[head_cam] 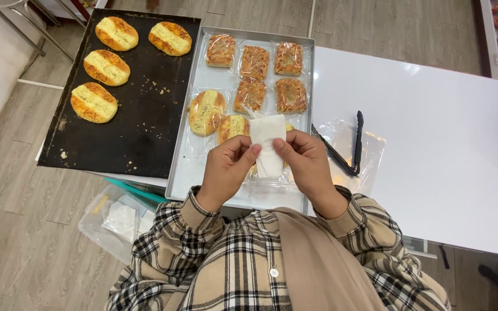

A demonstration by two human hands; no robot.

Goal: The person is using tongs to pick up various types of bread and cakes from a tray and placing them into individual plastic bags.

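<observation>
Head view: both hands meet over the near edge of the silver tray. Left hand and right hand each pinch a white folded paper bag between thumb and fingertips, remaining fingers curled. Bag hangs upright between the hands, above wrapped breads in the tray. Black baking sheet beside it carries four unwrapped oval buns. Black tongs lie on the white table, right of the tray.
</observation>
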